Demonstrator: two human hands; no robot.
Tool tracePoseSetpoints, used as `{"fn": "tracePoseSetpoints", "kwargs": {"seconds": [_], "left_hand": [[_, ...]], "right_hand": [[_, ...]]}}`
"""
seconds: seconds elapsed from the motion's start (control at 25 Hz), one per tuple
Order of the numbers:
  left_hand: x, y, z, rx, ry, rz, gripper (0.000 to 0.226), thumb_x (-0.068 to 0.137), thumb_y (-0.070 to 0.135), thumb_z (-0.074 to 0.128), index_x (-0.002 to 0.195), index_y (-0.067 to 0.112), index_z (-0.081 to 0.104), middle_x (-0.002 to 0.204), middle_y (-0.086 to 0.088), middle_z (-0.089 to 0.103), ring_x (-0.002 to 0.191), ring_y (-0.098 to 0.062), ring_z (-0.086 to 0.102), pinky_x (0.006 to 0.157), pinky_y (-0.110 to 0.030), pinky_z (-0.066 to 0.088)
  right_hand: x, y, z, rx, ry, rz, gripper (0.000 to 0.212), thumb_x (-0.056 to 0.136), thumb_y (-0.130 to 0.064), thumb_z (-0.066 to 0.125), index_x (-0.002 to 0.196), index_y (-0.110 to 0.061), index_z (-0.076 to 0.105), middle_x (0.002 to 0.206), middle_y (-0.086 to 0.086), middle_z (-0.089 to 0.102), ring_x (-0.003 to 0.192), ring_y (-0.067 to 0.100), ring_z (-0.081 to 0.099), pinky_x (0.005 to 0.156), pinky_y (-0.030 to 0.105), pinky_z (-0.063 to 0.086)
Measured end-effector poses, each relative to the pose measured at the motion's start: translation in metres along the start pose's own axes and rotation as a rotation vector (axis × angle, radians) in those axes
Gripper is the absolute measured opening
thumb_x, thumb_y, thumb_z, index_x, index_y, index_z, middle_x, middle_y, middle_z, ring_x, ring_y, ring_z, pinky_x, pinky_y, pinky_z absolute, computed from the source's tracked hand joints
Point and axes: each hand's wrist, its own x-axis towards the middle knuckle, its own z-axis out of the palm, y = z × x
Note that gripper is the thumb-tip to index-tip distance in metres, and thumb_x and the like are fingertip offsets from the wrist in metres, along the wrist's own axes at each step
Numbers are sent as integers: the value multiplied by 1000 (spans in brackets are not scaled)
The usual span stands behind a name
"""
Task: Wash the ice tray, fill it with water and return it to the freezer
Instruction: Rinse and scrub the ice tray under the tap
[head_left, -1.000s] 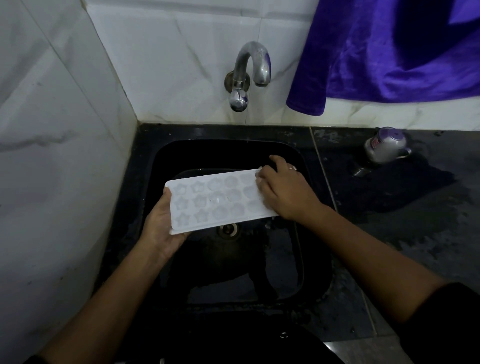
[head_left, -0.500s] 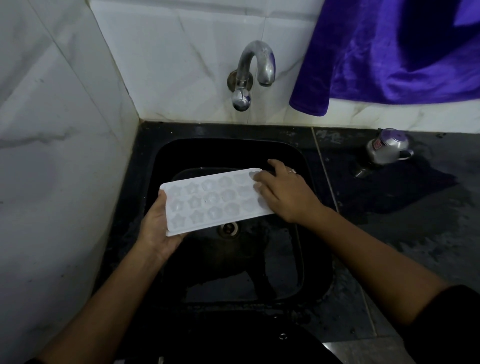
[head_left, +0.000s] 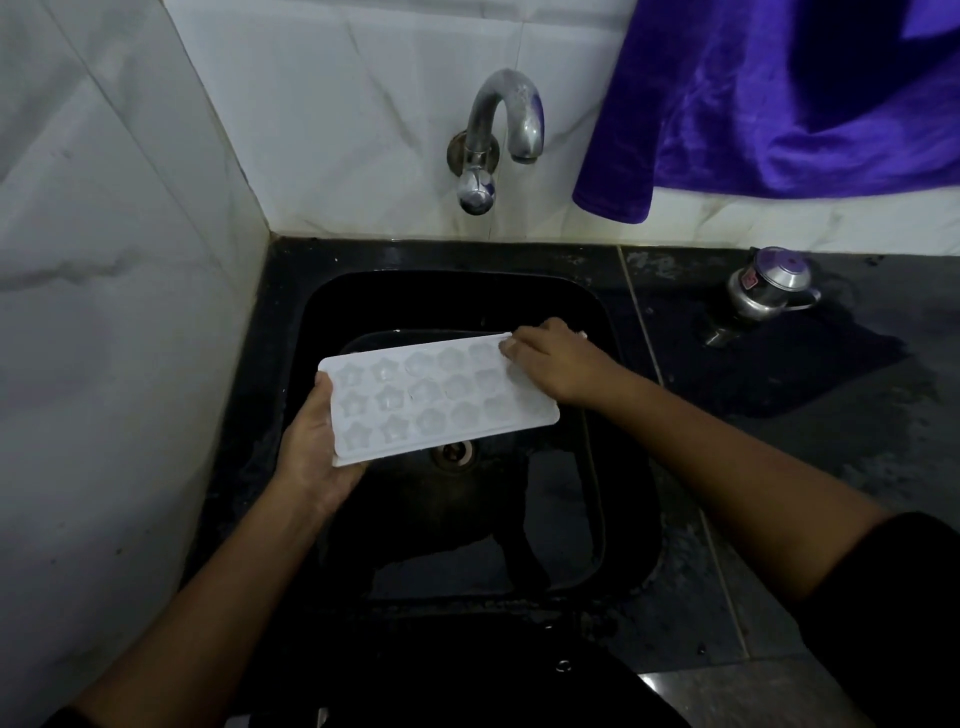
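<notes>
Both hands grip the ice tray; right hand has shifted to its far corner.

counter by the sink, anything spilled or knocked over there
Yes: a small metal pot lies tipped on its side on the black counter, right of the sink, with a dark wet patch spreading from it. The purple cloth hangs above.

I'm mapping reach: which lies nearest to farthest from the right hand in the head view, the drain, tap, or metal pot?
From the right hand:
1. Drain, just below-left in the sink.
2. Tap, up on the back wall.
3. Pot, far right on the counter.
</notes>
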Motion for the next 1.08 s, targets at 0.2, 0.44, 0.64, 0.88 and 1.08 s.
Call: {"fn": "tracePoseSetpoints", "kwargs": {"seconds": [0.2,0.44,0.64,0.88,1.08], "left_hand": [[-1,1,3,-71,26,-16,61,110,53,32,143,9,57,134,-15,70,118,-32,71,83,-45,64],[-1,-4,0,-10,5,-18,61,109,53,34,144,9,57,136,-16,69,119,-33,70,79,-44,64],[2,0,1,-51,20,-5,61,109,55,33,143,11,57,135,-14,69,121,-32,69,84,-46,64],[2,-3,4,-9,3,-14,63,109,55,33,146,9,56,138,-16,67,123,-34,68,83,-45,64],[2,1,-4,-17,3,2,63,108,55,34,145,9,57,136,-16,68,121,-33,69,82,-44,64]], "right_hand": [[-4,2,10,-254,147,-196,47,109,-49,32,143,-27,55,167,13,24,147,38,32,119,55,26],[-2,14,1,-67,2,-40,42,104,-54,33,123,-33,64,142,9,45,129,32,45,114,53,34],[-3,13,8,-80,42,-138,43,109,-47,35,143,-32,57,165,11,26,148,34,31,122,54,24],[-3,9,10,-304,195,-104,51,104,-49,24,134,-27,60,155,14,37,133,39,44,111,55,35],[-2,13,10,41,84,-122,29,99,-55,45,106,-40,69,132,9,50,123,28,51,107,45,38]]}}
